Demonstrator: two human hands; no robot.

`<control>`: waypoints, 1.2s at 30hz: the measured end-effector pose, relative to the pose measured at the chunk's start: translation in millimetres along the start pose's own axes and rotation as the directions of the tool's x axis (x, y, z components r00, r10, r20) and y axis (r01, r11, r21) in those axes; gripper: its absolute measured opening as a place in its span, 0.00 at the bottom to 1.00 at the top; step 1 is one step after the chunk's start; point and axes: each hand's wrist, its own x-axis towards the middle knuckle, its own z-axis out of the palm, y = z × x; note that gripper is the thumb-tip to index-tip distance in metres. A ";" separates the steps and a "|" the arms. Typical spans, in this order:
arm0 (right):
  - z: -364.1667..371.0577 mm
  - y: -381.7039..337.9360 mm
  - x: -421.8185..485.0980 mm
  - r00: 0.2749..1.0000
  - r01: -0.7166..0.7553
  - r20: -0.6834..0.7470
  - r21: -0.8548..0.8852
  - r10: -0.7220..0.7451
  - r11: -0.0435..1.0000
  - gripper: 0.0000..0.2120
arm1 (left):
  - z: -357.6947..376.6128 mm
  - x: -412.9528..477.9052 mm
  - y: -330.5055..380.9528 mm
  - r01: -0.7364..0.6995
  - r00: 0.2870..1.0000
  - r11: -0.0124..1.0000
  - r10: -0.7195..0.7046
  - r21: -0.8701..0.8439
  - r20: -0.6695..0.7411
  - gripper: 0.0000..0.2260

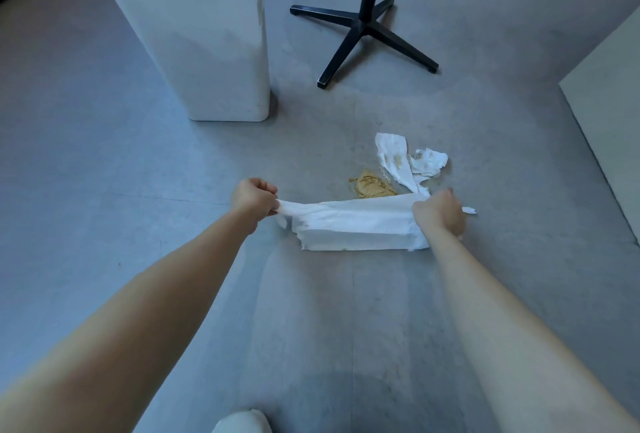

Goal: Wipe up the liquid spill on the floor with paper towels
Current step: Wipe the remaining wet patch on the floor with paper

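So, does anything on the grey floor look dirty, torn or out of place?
Yes. A soggy yellow-brown wad lies on the grey floor beside torn, stained white paper scraps. The left hand and right hand grip a white paper towel stretched just nearer.

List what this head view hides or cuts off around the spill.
All in the head view.
Floor beneath the paper towel: covered by the towel, so any liquid there is unseen.
Right hand fingertips: hidden behind the hand's own back.
Black stand and white column: tops cut off by the upper edge.
Pale shape at the bottom edge: cut off, unidentifiable.
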 end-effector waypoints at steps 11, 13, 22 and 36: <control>14.2 -47.0 1.2 0.950 -0.074 0.308 0.375 -0.049 0.924 0.05 | -54.6 13.6 -19.4 -0.008 0.920 0.961 0.115 0.276 -0.376 0.14; 17.1 -57.1 -0.3 0.942 -0.071 0.327 0.413 -0.076 0.908 0.09 | -59.4 11.7 -17.6 -0.018 0.902 0.956 0.142 0.293 -0.407 0.15; 38.8 -88.0 -14.5 0.906 0.362 0.163 0.182 -0.391 0.914 0.21 | -77.3 12.1 -32.5 -0.013 0.837 0.901 0.248 0.434 -0.489 0.15; 114.5 -60.7 -77.7 0.441 0.880 0.594 -0.142 -0.672 0.453 0.27 | -10.8 14.7 -75.1 -0.496 0.868 0.282 0.201 0.821 0.455 0.26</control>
